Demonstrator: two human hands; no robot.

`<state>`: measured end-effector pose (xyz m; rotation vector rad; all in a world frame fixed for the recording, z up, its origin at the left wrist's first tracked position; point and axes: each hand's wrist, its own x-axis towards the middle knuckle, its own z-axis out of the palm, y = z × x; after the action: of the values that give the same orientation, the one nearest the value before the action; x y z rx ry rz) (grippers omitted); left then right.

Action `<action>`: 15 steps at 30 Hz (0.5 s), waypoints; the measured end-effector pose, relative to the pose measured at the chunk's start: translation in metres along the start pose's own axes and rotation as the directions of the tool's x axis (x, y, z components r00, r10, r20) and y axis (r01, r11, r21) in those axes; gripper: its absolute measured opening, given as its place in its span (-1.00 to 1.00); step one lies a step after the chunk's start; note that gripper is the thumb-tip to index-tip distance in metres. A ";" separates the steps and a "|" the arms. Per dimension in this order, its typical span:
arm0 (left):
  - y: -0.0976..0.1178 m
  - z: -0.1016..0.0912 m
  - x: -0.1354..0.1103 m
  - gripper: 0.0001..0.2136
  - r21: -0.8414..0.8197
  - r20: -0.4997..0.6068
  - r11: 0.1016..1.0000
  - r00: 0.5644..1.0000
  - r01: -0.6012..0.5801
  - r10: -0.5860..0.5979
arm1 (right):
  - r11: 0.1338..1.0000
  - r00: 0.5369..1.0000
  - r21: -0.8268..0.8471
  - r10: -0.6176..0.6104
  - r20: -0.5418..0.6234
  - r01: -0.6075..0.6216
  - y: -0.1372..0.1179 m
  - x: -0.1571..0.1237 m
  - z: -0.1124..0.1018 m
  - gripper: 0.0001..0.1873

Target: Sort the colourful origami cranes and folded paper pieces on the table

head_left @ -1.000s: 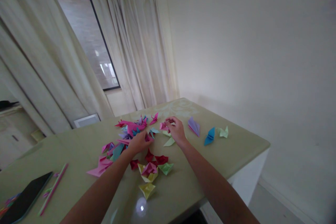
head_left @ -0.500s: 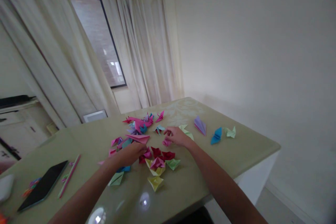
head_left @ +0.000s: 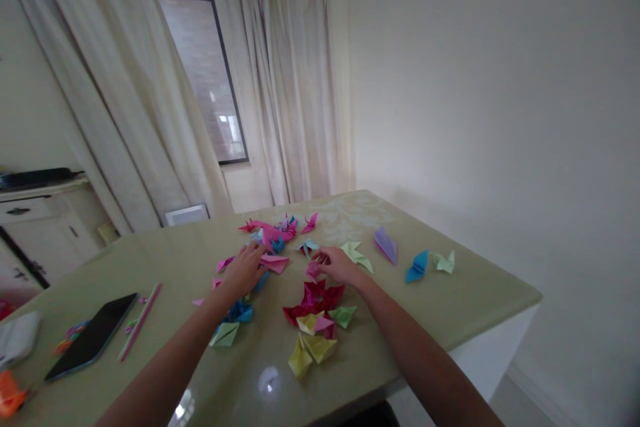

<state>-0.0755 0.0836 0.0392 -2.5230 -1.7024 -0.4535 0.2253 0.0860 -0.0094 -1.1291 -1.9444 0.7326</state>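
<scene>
My left hand (head_left: 245, 270) reaches over the left pile of folded paper, fingers stretched out beside a pink folded paper piece (head_left: 275, 263). Its palm hides some pieces; I see nothing held in it. My right hand (head_left: 339, 264) has curled fingers closed on a small pink origami piece (head_left: 313, 271), just above or on the table. Below it lies a cluster of red origami pieces (head_left: 313, 297), yellow ones (head_left: 320, 348) and a green one (head_left: 343, 316). Blue folded paper (head_left: 241, 312) and a pale green piece (head_left: 225, 335) lie under my left wrist.
Pink origami cranes (head_left: 270, 230) are heaped at the back. A pale green piece (head_left: 356, 255), a purple one (head_left: 386, 245) and a blue one (head_left: 417, 267) lie to the right. On the left are a dark tablet (head_left: 93, 337), a pink-and-green stick (head_left: 141, 321) and an orange object (head_left: 10, 393).
My left hand has moved away from the red pieces, up and left onto the other pile. The red and yellow pieces are spread differently, with another yellow one showing. My right hand shifted slightly left with the pink piece.
</scene>
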 end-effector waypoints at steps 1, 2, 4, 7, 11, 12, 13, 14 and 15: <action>-0.002 0.002 0.002 -0.70 0.063 0.026 0.998 1.000 0.009 -0.011 | 1.000 1.000 0.006 0.000 0.015 -0.001 0.001 0.000 0.002 -0.78; -0.003 0.004 0.004 -0.73 0.108 0.057 0.994 0.998 0.015 -0.022 | 1.000 1.000 0.008 -0.003 0.024 0.003 0.002 0.000 0.002 -0.80; -0.005 0.008 0.008 -0.77 0.145 0.106 0.989 0.994 0.027 -0.042 | 0.999 0.999 0.028 -0.023 0.027 0.022 0.002 0.000 0.001 -0.83; -0.007 0.012 0.013 -0.76 0.156 0.121 0.986 0.989 0.061 -0.080 | 0.991 0.999 0.129 -0.039 -0.038 0.043 0.001 0.002 -0.009 -0.88; -0.007 0.015 0.018 -0.71 0.184 0.128 0.979 0.985 0.090 -0.115 | 0.978 0.965 0.208 0.028 -0.262 0.028 0.005 0.006 -0.034 -0.77; -0.007 0.015 0.019 -0.70 0.193 0.128 0.976 0.984 0.097 -0.123 | 0.977 0.948 0.212 0.058 -0.313 0.011 0.008 0.006 -0.040 -0.73; -0.007 0.015 0.020 -0.70 0.202 0.127 0.974 0.983 0.102 -0.130 | 0.977 0.931 0.214 0.091 -0.355 -0.014 0.012 0.006 -0.046 -0.69; -0.006 0.014 0.021 -0.70 0.212 0.126 0.971 0.983 0.107 -0.135 | 0.976 0.914 0.214 0.123 -0.386 -0.041 0.016 0.006 -0.051 -0.65; -0.005 0.012 0.021 -0.70 0.221 0.123 0.969 0.983 0.109 -0.139 | 0.975 0.900 0.210 0.151 -0.408 -0.068 0.020 0.006 -0.055 -0.63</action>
<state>-0.0705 0.1073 0.0327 -2.3532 -1.8525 -0.0962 0.2784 0.1063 0.0072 -1.1732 -1.4251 0.6535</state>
